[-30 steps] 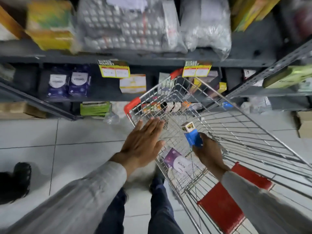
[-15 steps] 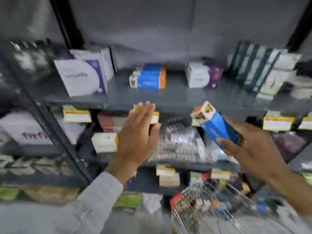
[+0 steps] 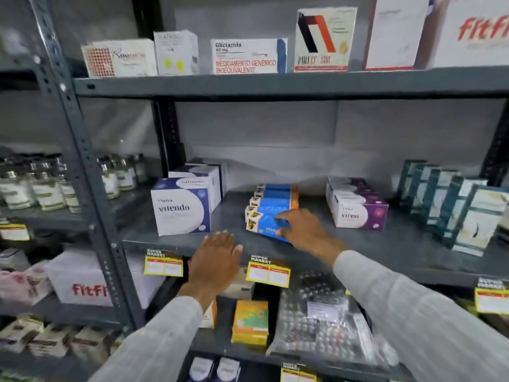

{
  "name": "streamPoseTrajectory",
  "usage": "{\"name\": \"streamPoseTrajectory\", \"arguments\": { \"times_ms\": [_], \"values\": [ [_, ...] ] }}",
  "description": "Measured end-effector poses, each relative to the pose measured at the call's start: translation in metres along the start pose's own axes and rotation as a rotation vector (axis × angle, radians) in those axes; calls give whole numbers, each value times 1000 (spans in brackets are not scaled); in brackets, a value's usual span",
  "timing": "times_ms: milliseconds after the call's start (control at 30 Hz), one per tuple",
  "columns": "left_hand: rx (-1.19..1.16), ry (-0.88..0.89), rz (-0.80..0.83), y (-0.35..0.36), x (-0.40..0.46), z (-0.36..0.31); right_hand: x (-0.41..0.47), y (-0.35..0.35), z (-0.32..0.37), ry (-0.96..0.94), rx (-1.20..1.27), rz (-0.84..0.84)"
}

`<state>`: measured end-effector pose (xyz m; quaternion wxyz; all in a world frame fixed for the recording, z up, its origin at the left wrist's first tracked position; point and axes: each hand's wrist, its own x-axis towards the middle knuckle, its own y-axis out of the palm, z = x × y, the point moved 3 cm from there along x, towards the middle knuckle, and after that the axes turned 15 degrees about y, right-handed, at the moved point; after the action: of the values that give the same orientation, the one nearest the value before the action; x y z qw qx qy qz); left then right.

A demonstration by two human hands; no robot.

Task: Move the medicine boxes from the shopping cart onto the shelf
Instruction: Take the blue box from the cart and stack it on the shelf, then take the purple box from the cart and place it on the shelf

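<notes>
Head view: the shelf [image 3: 385,252], a grey metal deck, spans the frame at mid-height. It carries, from left to right, white-and-purple cartons [image 3: 181,208], a row of blue boxes [image 3: 275,201], a white-and-violet carton [image 3: 358,213] and a rank of teal-and-white packs [image 3: 451,208] standing on end. Yellow price tags [image 3: 268,271] hang from the front lip of the shelf.

The blue medicine box [image 3: 265,226] lies flat at the front end of the blue row, touching the box behind it. Its long axis runs left to right, roughly parallel to the shelf edge. The left end flap is white with a dark-and-yellow motif; the top face is blue with white lettering, partly covered.

The right hand [image 3: 305,230] is the nearer hand. It rests on the right half of the box, so the box extends leftward from the fingers [image 3: 283,216]. The fingers are spread across the top face and front edge in a light hold; whether the grip is already slackening cannot be told.

The left hand [image 3: 214,260] is flat, holds nothing, fingers together and extended, at the shelf's front lip, below and left of the box, and apart from it.

Judgement: the placing step is almost complete. The coming move requires a rightward withdrawal of the right hand, along the box axis, without dragging the box off the row.
</notes>
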<state>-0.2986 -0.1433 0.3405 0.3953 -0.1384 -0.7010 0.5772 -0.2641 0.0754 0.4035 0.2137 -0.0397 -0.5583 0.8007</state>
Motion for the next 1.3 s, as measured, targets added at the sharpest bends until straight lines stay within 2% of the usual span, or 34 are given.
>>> {"name": "streamPoseTrajectory", "arguments": {
  "times_ms": [233, 300, 367, 433, 533, 600, 667, 733, 900, 1000, 1133, 1300],
  "values": [
    [-85, -2, -65, 7, 0, 6, -4, 19, -7, -95, -13, -73],
    [-146, -27, -146, 4, -3, 1, -20, 14, -14, -172, 25, -184],
    [-238, -39, -310, 2, -11, -14, -47, 8, -30, -259, 119, -367],
    [-299, 29, -459, 8, -27, -39, -88, 5, -54, -334, 213, -528],
    [-344, 187, -493, 44, -59, -90, -151, 22, -109, -348, 242, -554],
    [-408, 241, -411, 81, -84, -126, -185, 48, -160, -261, 199, -434],
    [-485, 259, -271, 128, -110, -164, -215, 82, -216, -83, 181, -202],
    [-531, 287, -57, 179, -137, -203, -244, 120, -272, 138, 170, 37],
    [-568, 382, 424, 283, -207, -282, -333, 220, -382, 646, 30, 507],
    [-525, 394, 577, 322, -233, -307, -392, 274, -413, 757, -64, 750],
    [-408, 419, 591, 351, -249, -316, -455, 334, -433, 796, -65, 891],
    [-338, 443, 601, 368, -255, -314, -492, 390, -447, 716, -84, 833]
  ]
}}
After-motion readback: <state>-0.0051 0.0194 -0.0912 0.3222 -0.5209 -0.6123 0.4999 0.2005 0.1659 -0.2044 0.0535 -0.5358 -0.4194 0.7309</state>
